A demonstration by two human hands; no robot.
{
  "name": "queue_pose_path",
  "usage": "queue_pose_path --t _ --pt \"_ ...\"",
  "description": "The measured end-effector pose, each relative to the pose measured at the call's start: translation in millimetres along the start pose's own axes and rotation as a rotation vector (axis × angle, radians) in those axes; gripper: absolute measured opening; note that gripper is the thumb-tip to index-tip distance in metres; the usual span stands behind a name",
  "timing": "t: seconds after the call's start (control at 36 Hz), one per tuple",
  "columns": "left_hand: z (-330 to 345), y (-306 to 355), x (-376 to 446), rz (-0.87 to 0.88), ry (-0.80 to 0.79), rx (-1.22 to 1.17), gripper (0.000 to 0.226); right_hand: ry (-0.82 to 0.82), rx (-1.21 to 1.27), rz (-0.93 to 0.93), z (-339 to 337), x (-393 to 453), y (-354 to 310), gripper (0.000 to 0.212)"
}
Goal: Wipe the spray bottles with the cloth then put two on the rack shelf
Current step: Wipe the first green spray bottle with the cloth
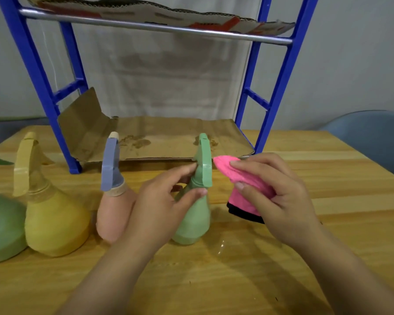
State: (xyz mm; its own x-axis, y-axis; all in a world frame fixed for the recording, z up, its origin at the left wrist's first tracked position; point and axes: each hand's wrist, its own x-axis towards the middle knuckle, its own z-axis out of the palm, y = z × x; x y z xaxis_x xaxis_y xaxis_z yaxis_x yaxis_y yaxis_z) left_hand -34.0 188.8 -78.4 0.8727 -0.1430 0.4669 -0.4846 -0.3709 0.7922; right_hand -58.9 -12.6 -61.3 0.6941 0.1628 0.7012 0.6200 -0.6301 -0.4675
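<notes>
A blue rack [41, 71] is stood on the wooden table [305, 258] — cardboard laid on its bottom shelf. Just in front of the rack, a green spray bottle [195, 214] is gripped at the neck by the left hand [159, 208]; beside it, a pink cloth [243, 187] is pinched in the right hand [280, 196] — fingers curled.
</notes>
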Motion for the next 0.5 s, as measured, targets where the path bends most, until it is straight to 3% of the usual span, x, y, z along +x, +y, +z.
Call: queue_pose_path --t 0.31,0.5 --pt "4.0 -7.1 4.8 0.126 -0.022 -0.043 0.037 -0.169 -0.158 -0.308 1.1 15.1 3.1 0.032" --pt "4.1 -6.4 0.3 0.085 -0.048 -0.091 0.041 -0.043 -0.181 -0.111 0.6 48.8 6.4 0.039"
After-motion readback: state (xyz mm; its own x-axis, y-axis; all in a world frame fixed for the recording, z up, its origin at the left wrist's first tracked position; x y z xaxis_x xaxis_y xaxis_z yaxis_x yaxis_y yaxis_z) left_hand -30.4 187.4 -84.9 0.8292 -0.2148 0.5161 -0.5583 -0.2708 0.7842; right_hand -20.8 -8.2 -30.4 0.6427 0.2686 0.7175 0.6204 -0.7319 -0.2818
